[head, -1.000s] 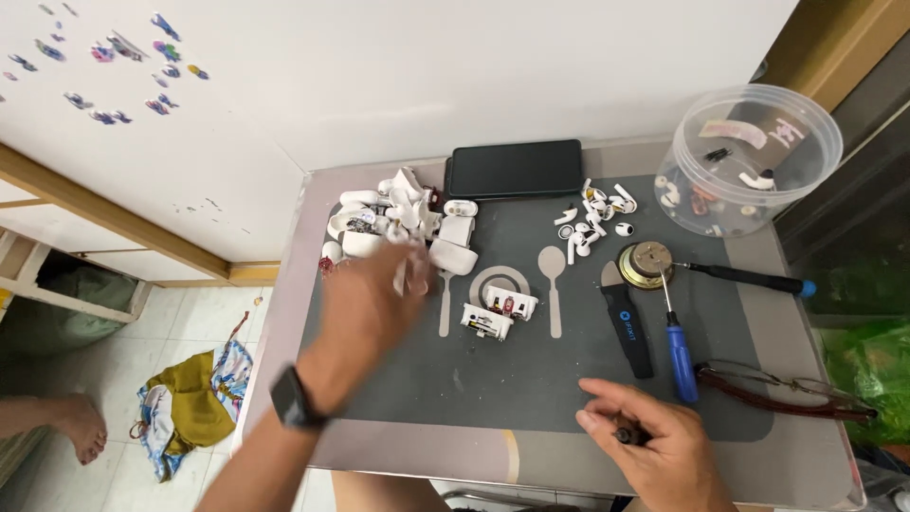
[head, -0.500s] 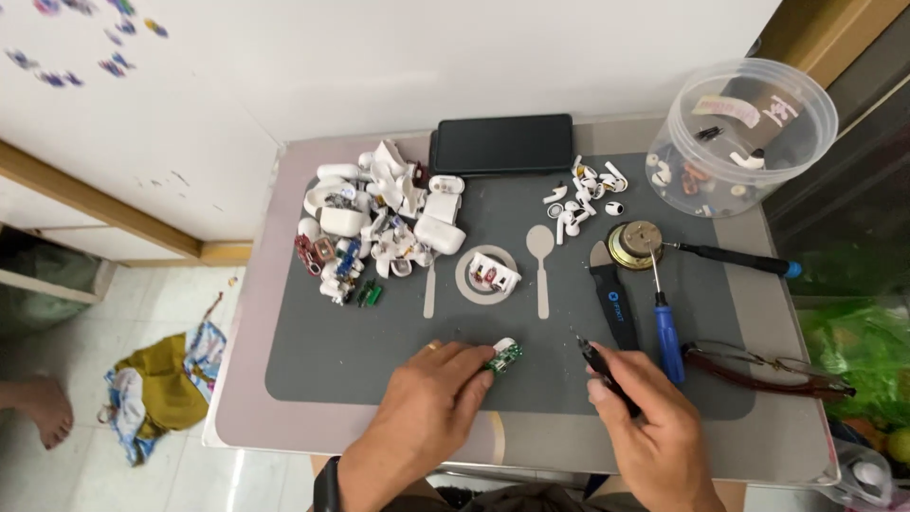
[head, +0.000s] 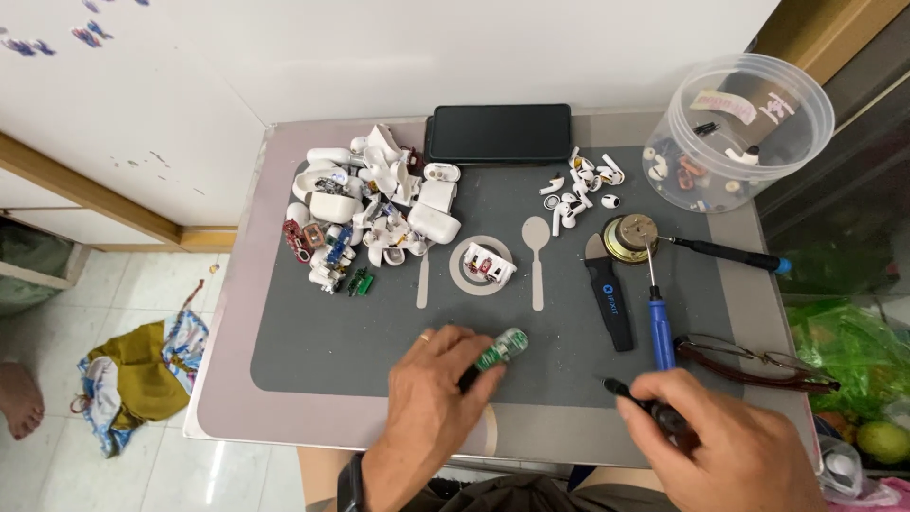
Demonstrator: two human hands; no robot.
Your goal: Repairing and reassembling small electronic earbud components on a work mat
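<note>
My left hand [head: 431, 393] holds a small green circuit part [head: 500, 349] between its fingers, low over the grey mat [head: 313, 332] near the front edge. My right hand [head: 725, 446] grips a thin black tool [head: 633, 397] whose tip points left toward the part. A gap of bare mat separates the tool tip from the green part. A white earbud-case inner piece [head: 488, 265] lies on the mat's printed plate circle, further back.
A heap of white earbud cases and small parts [head: 370, 213] lies at the back left. A black phone [head: 500, 132], loose earbuds [head: 578, 190], a round speaker [head: 630, 237], blue screwdrivers [head: 658, 318], a black pry tool [head: 608, 303], glasses [head: 758, 365] and a clear tub [head: 739, 128] fill the right.
My left hand came back from the pile of white parts to the front of the mat with the green part in it. My right hand has stayed low at the front right.
</note>
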